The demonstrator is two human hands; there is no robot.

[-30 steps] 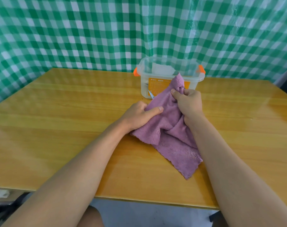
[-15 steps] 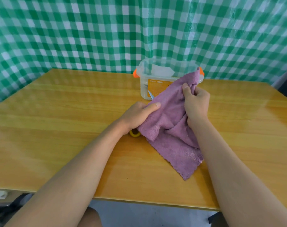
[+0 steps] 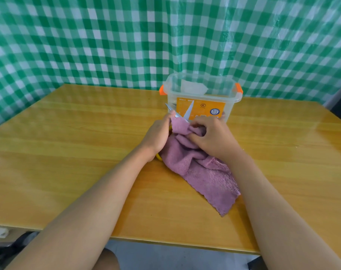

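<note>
Cloth (image 3: pixel 204 172) down, wiping can start
Your right hand (image 3: pixel 212 139) has dropped, pinching the cloth onto scissors (image 3: pixel 182 114) your left hand (image 3: pixel 158 137) grips, just before the box (image 3: pixel 202 98).

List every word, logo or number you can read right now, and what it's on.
"CCC", in an oval mark, on the orange label of the clear plastic box.
Brand line at the label's top left: too blurred to read.
The blue round seal on the label: lettering too small.
The purple towel and the scissors: no text visible.
</note>
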